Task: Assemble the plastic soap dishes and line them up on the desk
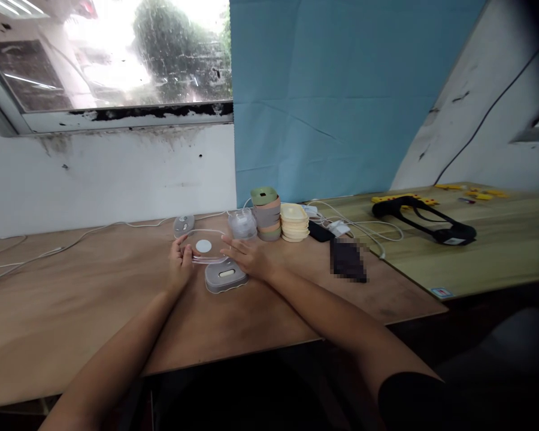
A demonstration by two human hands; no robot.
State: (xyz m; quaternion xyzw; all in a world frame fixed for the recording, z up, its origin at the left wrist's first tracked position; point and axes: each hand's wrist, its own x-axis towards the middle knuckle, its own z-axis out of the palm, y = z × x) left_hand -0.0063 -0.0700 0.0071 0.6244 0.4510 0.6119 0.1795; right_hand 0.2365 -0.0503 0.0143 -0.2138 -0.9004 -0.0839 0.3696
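Observation:
Both of my hands hold a clear, flat plastic lid [205,246] with a white round disc in its middle, just above the wooden table [94,299]. My left hand [179,256] pinches the lid's left edge with curled fingers. My right hand [245,256] grips its right edge. Directly below and in front of the lid lies a grey oval container [226,276] with a pale slot on top.
Behind the hands stand a clear round tub [242,224], a stack of grey, pink and green lids [266,214], a stack of cream lids [295,222] and a small grey device [184,225]. White cables, a dark pouch [347,258] and a black strap [424,218] lie to the right.

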